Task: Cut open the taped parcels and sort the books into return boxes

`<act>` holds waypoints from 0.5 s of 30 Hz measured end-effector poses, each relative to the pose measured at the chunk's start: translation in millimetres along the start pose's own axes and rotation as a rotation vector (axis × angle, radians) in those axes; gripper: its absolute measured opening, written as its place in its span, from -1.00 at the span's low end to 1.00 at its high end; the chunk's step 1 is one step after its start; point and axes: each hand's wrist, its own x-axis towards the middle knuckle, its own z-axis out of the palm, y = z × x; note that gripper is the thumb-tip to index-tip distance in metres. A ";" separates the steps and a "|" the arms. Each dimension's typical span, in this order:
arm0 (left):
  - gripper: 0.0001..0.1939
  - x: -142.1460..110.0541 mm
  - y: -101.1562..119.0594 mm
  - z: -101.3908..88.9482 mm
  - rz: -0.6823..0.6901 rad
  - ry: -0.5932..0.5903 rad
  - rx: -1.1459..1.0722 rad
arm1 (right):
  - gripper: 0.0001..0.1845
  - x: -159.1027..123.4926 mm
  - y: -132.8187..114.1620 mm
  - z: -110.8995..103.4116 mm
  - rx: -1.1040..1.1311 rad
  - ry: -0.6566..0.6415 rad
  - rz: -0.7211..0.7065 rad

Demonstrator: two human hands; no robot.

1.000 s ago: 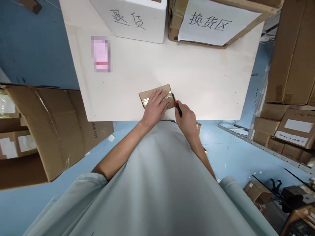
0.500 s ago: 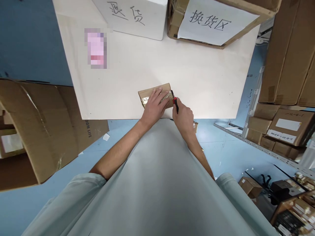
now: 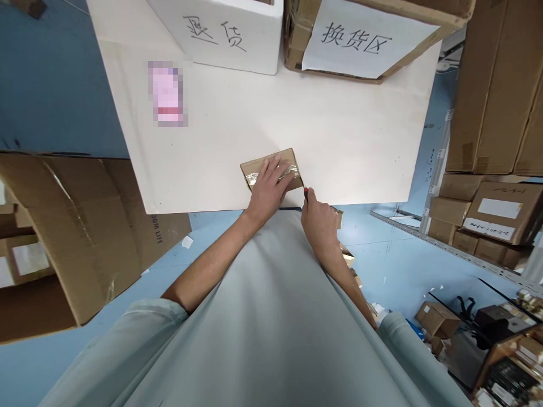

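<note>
A small flat cardboard box (image 3: 255,168) with shiny clear tape across it lies slightly turned near the table's front edge. My left hand (image 3: 267,195) rests on top of it, fingers spread and pressed down. In my right hand (image 3: 320,223), closed around the handle, is a red and black utility knife (image 3: 306,194). Its front end is at the box's lower right corner. Most of the handle is hidden in the fist, and the blade is too small to make out clearly.
On the white table (image 3: 356,135), a white box (image 3: 229,42) and a cardboard box (image 3: 292,48) with a paper sign stand at the back. A blurred pink item (image 3: 167,93) lies left. A large open carton (image 3: 97,226) stands left; shelved cartons (image 3: 494,212) are right.
My right hand has drawn the knife toward me, from the box's upper right side down to its lower right corner. My left hand stays on the box. The view has shifted slightly.
</note>
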 end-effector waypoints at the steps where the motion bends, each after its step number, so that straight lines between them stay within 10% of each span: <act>1: -0.57 0.2 -0.9 0.5 0.002 0.006 0.005 | -0.46 -2.7 2.4 0.1 -0.003 0.000 -0.002; 15: -0.57 1.0 -5.1 -1.3 0.009 0.005 0.011 | -0.41 25.8 -0.7 4.4 0.067 0.075 -0.072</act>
